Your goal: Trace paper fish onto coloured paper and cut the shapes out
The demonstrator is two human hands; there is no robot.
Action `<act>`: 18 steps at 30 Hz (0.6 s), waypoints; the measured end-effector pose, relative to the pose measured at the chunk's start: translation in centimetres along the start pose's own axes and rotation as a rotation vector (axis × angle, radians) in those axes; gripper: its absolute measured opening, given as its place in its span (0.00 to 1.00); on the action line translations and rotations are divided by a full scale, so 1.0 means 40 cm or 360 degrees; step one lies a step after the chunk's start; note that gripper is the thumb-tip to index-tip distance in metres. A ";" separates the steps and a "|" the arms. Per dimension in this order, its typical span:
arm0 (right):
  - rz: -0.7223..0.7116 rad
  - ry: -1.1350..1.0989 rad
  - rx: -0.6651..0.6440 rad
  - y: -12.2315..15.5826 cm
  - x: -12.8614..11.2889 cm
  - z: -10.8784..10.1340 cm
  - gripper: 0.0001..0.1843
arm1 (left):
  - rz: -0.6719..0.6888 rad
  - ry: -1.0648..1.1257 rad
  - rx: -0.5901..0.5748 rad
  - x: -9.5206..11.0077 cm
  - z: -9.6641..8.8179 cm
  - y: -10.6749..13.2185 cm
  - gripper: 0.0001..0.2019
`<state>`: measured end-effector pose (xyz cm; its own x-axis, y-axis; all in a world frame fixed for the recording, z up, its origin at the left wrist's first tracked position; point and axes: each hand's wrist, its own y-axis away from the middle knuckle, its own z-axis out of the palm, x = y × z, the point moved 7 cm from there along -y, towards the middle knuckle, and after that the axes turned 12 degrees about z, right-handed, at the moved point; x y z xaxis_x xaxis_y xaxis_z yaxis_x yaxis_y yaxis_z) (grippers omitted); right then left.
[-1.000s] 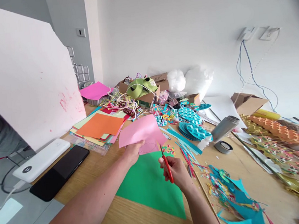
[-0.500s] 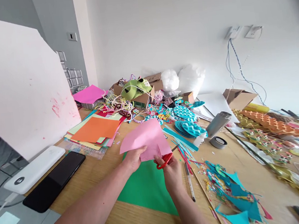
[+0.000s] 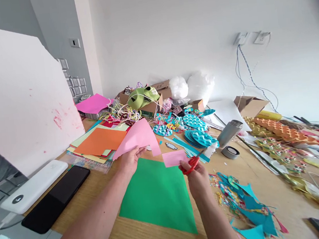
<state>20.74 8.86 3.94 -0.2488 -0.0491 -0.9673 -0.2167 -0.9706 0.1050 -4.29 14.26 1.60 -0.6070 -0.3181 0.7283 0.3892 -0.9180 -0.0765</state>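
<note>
My left hand [image 3: 132, 159] is closed on the lower edge of a large pink sheet of paper [image 3: 138, 135], which has a piece cut out of its right side. In my right hand [image 3: 196, 174] are red-handled scissors [image 3: 191, 165], their blades pointing right and away. The same hand pinches a small pink paper rectangle [image 3: 174, 158], separate from the big sheet. Below both hands a green sheet [image 3: 158, 195] lies flat on the wooden table [image 3: 131, 232].
An orange sheet [image 3: 100, 141] tops a paper stack at left, near a black phone [image 3: 56, 198] and white power bank [image 3: 35, 185]. To the right are a metal bottle [image 3: 231, 133], a tape roll [image 3: 230, 152] and blue scraps [image 3: 250, 201]. Craft pieces crowd the back.
The small pink rectangle has come away from the large sheet. My left hand has moved left with the sheet, and my right hand right with the scissors and the cut piece.
</note>
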 end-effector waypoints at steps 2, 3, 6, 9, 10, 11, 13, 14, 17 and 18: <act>-0.0072 -0.0056 0.0101 -0.023 -0.016 -0.036 0.18 | 0.0165 -0.0036 0.0095 0.019 -0.015 -0.011 0.08; -0.0089 -0.0062 0.0139 -0.035 -0.020 -0.048 0.18 | 0.0250 -0.0059 0.0149 0.029 -0.023 -0.016 0.10; -0.0098 -0.0045 0.0204 -0.075 -0.032 -0.056 0.19 | 0.0477 -0.0150 0.0261 0.052 -0.046 -0.022 0.13; -0.0080 0.0016 0.0244 -0.131 -0.048 -0.040 0.20 | 0.0750 -0.0445 0.0223 0.081 -0.051 -0.020 0.13; -0.0063 0.0063 0.0253 -0.154 -0.052 -0.031 0.21 | 0.0828 -0.0559 0.0199 0.090 -0.049 -0.016 0.13; -0.0038 0.0120 0.0263 -0.178 -0.054 -0.022 0.21 | 0.0883 -0.0658 0.0181 0.097 -0.047 -0.012 0.13; -0.0007 0.0181 0.0260 -0.227 -0.053 0.000 0.20 | 0.0921 -0.0796 0.0176 0.104 -0.045 -0.004 0.12; 0.0009 0.0205 0.0254 -0.250 -0.047 0.013 0.19 | 0.0927 -0.0855 0.0182 0.107 -0.044 0.000 0.12; 0.0076 0.0294 0.0246 -0.313 -0.011 0.057 0.15 | 0.0956 -0.0990 0.0205 0.117 -0.041 0.012 0.12; 0.0101 0.0330 0.0247 -0.330 0.006 0.074 0.14 | 0.0963 -0.1013 0.0203 0.119 -0.040 0.015 0.13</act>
<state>20.75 22.36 3.00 -0.0714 -0.1712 -0.9826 -0.3529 -0.9171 0.1855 -8.03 11.83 3.94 0.2132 -0.5132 0.8314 0.6160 -0.5899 -0.5221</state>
